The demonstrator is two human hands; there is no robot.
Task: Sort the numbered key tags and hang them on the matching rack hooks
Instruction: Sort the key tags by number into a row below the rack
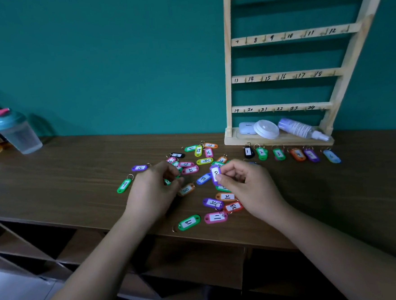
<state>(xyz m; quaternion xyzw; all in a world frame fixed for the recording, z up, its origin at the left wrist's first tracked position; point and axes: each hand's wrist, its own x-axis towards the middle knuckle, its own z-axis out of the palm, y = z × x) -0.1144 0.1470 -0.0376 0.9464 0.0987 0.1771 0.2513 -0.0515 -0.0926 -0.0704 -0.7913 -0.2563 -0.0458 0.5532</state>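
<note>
While the right hand (246, 184) pinched a purple tag (215, 174) upright over the desk (77, 181), the left hand (152, 188), at nine o'clock of it, curled over the loose tags (190, 169), grip undeterminable. The rack (281, 76) stood at one o'clock.

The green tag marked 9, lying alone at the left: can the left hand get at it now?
Probably yes. The green tag lies apart from the pile, just left of the left hand, with only bare table between them.
</note>
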